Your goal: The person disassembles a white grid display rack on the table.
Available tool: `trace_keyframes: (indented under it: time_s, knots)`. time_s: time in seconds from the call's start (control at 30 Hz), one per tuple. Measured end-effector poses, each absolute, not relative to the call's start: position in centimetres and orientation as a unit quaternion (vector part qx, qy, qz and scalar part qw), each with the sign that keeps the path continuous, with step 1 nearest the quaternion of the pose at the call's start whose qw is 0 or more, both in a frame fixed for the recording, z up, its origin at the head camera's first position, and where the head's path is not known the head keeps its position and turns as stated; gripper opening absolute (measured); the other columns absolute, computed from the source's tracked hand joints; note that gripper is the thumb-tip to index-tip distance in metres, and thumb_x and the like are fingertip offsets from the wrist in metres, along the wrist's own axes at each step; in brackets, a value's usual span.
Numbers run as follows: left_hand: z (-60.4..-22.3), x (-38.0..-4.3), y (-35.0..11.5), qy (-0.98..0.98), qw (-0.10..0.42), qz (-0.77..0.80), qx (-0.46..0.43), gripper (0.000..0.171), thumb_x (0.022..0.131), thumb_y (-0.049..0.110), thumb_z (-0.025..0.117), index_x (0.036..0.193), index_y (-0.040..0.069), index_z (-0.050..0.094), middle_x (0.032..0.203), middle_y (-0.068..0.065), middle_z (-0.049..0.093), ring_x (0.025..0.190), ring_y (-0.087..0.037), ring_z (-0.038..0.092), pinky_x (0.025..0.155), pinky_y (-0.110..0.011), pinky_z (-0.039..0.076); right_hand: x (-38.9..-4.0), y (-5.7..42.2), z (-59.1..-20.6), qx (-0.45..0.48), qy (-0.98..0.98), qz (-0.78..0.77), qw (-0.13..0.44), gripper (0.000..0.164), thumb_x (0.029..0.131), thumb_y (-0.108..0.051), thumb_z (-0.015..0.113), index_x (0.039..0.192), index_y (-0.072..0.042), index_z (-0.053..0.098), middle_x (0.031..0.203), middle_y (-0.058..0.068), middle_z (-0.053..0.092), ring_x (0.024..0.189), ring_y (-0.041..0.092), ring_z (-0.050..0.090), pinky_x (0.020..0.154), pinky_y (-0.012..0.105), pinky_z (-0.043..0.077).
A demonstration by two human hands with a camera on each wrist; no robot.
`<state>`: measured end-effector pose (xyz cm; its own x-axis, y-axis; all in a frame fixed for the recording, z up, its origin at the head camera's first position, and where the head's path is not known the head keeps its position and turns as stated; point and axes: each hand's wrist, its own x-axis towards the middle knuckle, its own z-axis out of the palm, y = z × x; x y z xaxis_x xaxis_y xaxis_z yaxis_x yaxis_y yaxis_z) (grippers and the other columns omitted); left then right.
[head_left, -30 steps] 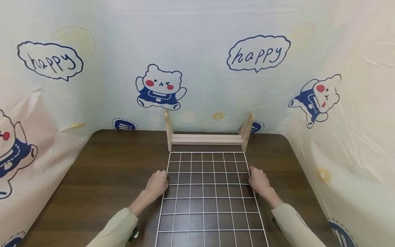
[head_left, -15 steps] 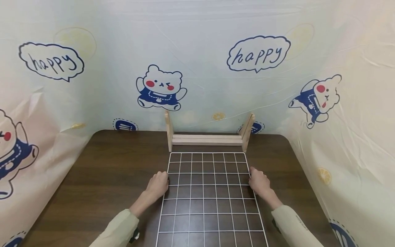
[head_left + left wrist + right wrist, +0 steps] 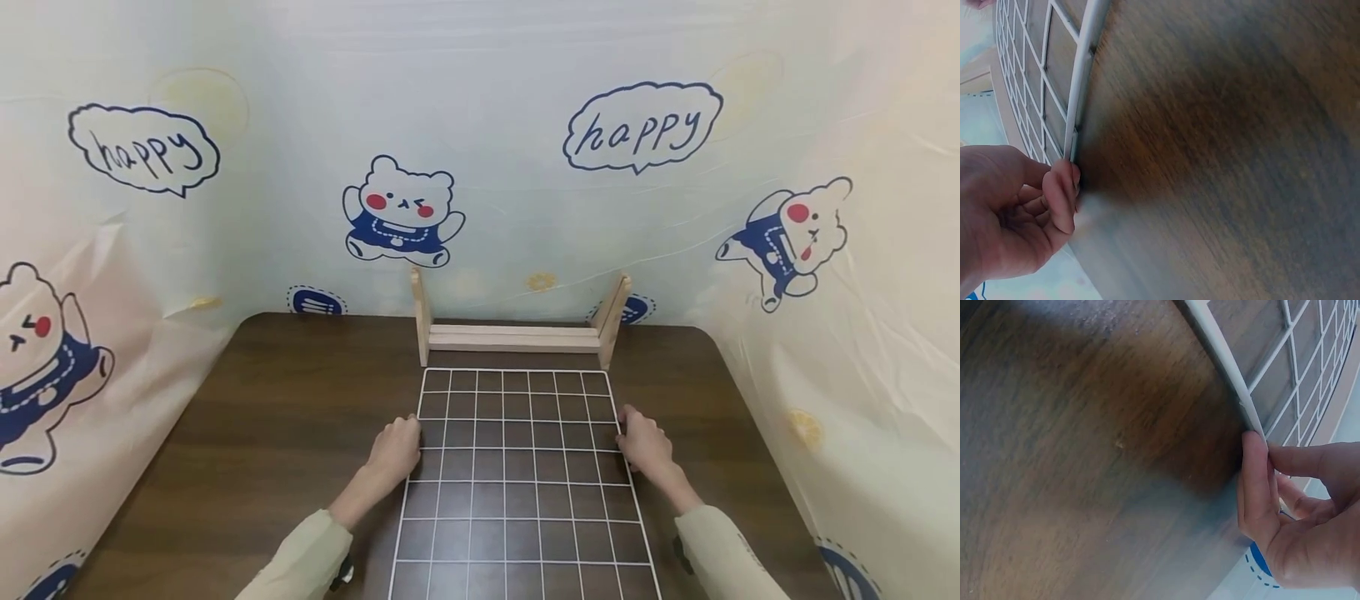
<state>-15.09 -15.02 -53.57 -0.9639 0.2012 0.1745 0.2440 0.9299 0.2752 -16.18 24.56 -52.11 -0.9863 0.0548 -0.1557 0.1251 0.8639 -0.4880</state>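
Observation:
A white wire grid panel [image 3: 519,482] lies along the middle of the dark wooden table in the head view, its near end cut off by the frame. My left hand [image 3: 396,450] grips the panel's left edge rod; in the left wrist view the curled fingers [image 3: 1060,194] meet the thumb at the rod. On the opposite side my right hand [image 3: 647,443] pinches the right edge rod, with thumb and fingers [image 3: 1257,481] on either side of it in the right wrist view. Just beyond the panel's far end stands a pale wooden stand [image 3: 513,338] with two upright side pieces.
The dark brown table [image 3: 285,400] has rounded far corners. A pale cloth [image 3: 510,100] printed with bears and "happy" bubbles hangs behind it and along both sides. The stand sits close to the table's back edge.
The whole head view has shifted slightly, so everything appears a little further right. Both hands keep their hold on the panel's edges, and the panel stays in front of the stand.

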Motion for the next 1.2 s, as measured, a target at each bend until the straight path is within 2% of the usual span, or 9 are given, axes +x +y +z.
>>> trace_keyframes:
  time_s: [0.13, 0.37, 0.53, 0.87, 1.0, 1.2]
  knots:
    - [-54.0, -15.2, -14.9, -0.981, 0.071, -0.146, -0.108, 0.017, 0.072, -0.010, 0.064, 0.089, -0.012, 0.061, 0.070, -0.024, 0.062, 0.061, -0.040, 0.064, 0.046, -0.048, 0.051, -16.2, 24.7, -52.0, 0.045, 0.963, -0.257, 0.070, 0.026, 0.085, -0.003, 0.064, 0.109, -0.002, 0.053, 0.088, 0.029, 0.064, 0.036, 0.015, 0.056, 0.049, 0.043, 0.048]
    - [-54.1, -15.2, -14.5, -0.982, 0.069, -0.148, -0.100, 0.021, 0.075, -0.009, 0.062, 0.095, -0.015, 0.061, 0.072, -0.026, 0.063, 0.062, -0.040, 0.065, 0.048, -0.048, 0.053, -16.5, 25.1, -52.3, 0.048, 0.959, -0.274, 0.063, 0.026, 0.085, -0.003, 0.065, 0.108, -0.002, 0.054, 0.100, 0.037, 0.061, 0.035, 0.014, 0.056, 0.046, 0.039, 0.048]
    - [-54.1, -15.1, -14.3, -0.983, 0.061, -0.145, -0.098, 0.032, 0.078, -0.008, 0.061, 0.108, -0.019, 0.059, 0.077, -0.028, 0.064, 0.064, -0.040, 0.065, 0.049, -0.049, 0.053, -16.2, 25.4, -52.6, 0.054, 0.953, -0.293, 0.056, 0.026, 0.084, -0.002, 0.067, 0.108, 0.000, 0.057, 0.099, 0.036, 0.062, 0.035, 0.014, 0.057, 0.044, 0.036, 0.050]
    - [-54.4, -15.0, -14.7, -0.981, 0.075, -0.154, -0.092, 0.031, 0.082, -0.006, 0.059, 0.109, -0.019, 0.058, 0.075, -0.029, 0.064, 0.061, -0.040, 0.065, 0.046, -0.048, 0.051, -16.0, 24.8, -52.5, 0.050, 0.958, -0.276, 0.053, 0.029, 0.086, -0.003, 0.066, 0.113, 0.001, 0.056, 0.098, 0.034, 0.063, 0.036, 0.014, 0.056, 0.049, 0.041, 0.050]
    - [-54.3, -14.8, -14.9, -0.981, 0.066, -0.158, -0.091, 0.032, 0.082, -0.006, 0.059, 0.111, -0.020, 0.057, 0.076, -0.030, 0.064, 0.062, -0.041, 0.065, 0.046, -0.049, 0.052, -16.1, 24.7, -52.8, 0.054, 0.957, -0.278, 0.057, 0.029, 0.087, -0.004, 0.066, 0.114, 0.000, 0.056, 0.095, 0.029, 0.066, 0.036, 0.014, 0.056, 0.053, 0.044, 0.051]
    - [-54.3, -14.7, -14.9, -0.980, 0.064, -0.167, -0.090, 0.030, 0.084, -0.003, 0.061, 0.110, -0.018, 0.058, 0.074, -0.028, 0.064, 0.061, -0.041, 0.065, 0.045, -0.049, 0.051, -16.0, 25.1, -53.2, 0.068, 0.948, -0.306, 0.062, 0.033, 0.087, -0.005, 0.066, 0.118, 0.000, 0.057, 0.071, 0.005, 0.066, 0.040, 0.015, 0.058, 0.053, 0.043, 0.050]
